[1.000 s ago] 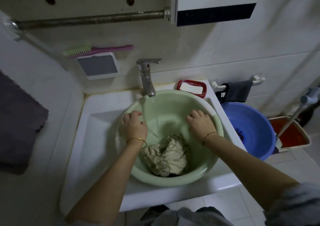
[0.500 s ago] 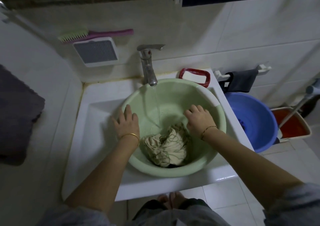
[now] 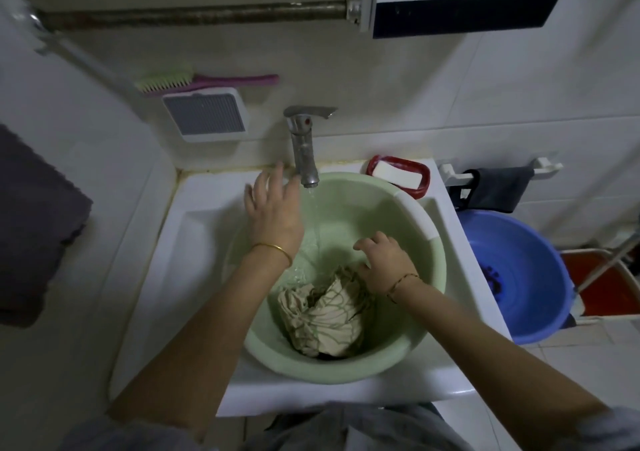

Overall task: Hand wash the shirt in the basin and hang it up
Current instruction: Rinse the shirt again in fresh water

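Filling stage, by my judgement: the tap (image 3: 304,152) runs into the green basin (image 3: 329,369), and the shirt (image 3: 322,319) lies bunched at its 6 o'clock. The left hand (image 3: 273,208), fingers spread and empty, hovers at 11 beside the tap. The right hand (image 3: 382,262), loosely curled, holds nothing at 3. Next, probably the tap lever, which sits close to the wall at 12.

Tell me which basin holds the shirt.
The green basin in the sink, under the running faucet: the crumpled beige shirt lies at its bottom. The blue basin stands apart to the right, beyond the sink.
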Demonstrator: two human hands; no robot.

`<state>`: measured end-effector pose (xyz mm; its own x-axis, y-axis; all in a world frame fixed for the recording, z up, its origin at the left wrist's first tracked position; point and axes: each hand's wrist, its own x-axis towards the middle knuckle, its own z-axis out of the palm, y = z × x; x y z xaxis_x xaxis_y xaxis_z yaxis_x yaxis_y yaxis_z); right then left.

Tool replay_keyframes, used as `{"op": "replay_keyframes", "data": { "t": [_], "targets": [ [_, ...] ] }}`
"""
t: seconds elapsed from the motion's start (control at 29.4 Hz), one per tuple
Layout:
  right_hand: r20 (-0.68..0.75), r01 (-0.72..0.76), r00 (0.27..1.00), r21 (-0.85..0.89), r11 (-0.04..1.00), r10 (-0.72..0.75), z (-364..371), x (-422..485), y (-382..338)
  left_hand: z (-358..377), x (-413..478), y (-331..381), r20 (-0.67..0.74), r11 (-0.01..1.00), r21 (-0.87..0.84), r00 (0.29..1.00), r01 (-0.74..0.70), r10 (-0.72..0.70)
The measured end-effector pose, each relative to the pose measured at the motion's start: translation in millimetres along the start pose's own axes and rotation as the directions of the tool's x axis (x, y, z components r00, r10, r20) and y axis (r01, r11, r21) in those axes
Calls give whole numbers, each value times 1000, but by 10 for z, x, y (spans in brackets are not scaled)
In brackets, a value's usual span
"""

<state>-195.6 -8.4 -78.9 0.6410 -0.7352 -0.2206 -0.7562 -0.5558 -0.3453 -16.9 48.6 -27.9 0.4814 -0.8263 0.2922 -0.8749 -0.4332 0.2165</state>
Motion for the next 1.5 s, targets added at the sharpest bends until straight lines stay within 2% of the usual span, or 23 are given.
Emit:
{"op": "replay_keyframes", "data": {
  "t": [0.07, 0.14, 0.17, 0.27, 0.31, 0.65, 0.85, 0.92, 0.99, 1.05, 1.12, 1.19, 1.22, 1.29, 1.36, 1.43, 1.5],
  "targets": [
    [-10, -1, 1000, 55, 999, 1, -44, 63, -5, -17, 179, 193, -217, 987, -15, 964, -163, 155],
    [-24, 19, 1000, 83, 996, -17, -87, 133, -18, -87, 362, 380, -257, 969, -13, 938, -246, 234],
    [-27, 26, 999, 97, 995, -24, -100, 164, -27, -122, 452, 461, -214, 966, -15, 944, -259, 250],
    [-51, 51, 998, 143, 988, -44, -103, 226, -41, -171, 682, 625, 15, 982, 2, 982, -187, 187],
    [-60, 64, 997, 158, 985, -56, -89, 229, -39, -162, 732, 648, 44, 985, 21, 984, -171, 170],
    [-95, 109, 992, 258, 960, -87, -1, 227, 63, -132, 835, 639, -5, 979, -76, 982, -188, 188],
    [-66, 103, 994, 268, 958, -89, 17, 229, 92, -160, 826, 620, 19, 976, -128, 983, -176, 180],
    [-63, 105, 994, 261, 960, -91, 24, 219, 99, -176, 772, 571, -20, 967, -181, 984, -179, 179],
    [-41, 102, 995, 246, 964, -95, 32, 223, 94, -147, 652, 467, -104, 958, -240, 985, -157, 135],
    [27, 94, 994, 236, 967, -103, 47, 239, 86, -32, 445, 322, -137, 959, -282, 990, -31, -8],
    [137, 124, 979, 192, 973, -152, 89, 242, 76, 127, 169, 170, -56, 940, -304, 982, 155, -180],
    [280, 187, 935, 132, 973, -218, 158, 232, 74, 328, -98, 22, 173, 920, -229, 943, 319, -284],
    [349, 208, 907, 115, 971, -236, 194, 215, 64, 429, -225, -48, 318, 919, -140, 896, 368, -310],
    [432, 225, 866, 109, 968, -250, 219, 176, 61, 589, -419, -134, 552, 933, 21, 774, 358, -310],
    [466, 221, 846, 136, 966, -260, 208, 157, 76, 659, -555, -146, 690, 942, 64, 667, 330, -281],
    [513, 195, 826, 128, 972, -234, 172, 139, 97, 677, -651, -114, 776, 933, 32, 580, 357, -248],
    [545, 196, 809, 103, 975, -220, 151, 126, 104, 676, -707, -87, 797, 929, 22, 555, 370, -240]
  ]
}}
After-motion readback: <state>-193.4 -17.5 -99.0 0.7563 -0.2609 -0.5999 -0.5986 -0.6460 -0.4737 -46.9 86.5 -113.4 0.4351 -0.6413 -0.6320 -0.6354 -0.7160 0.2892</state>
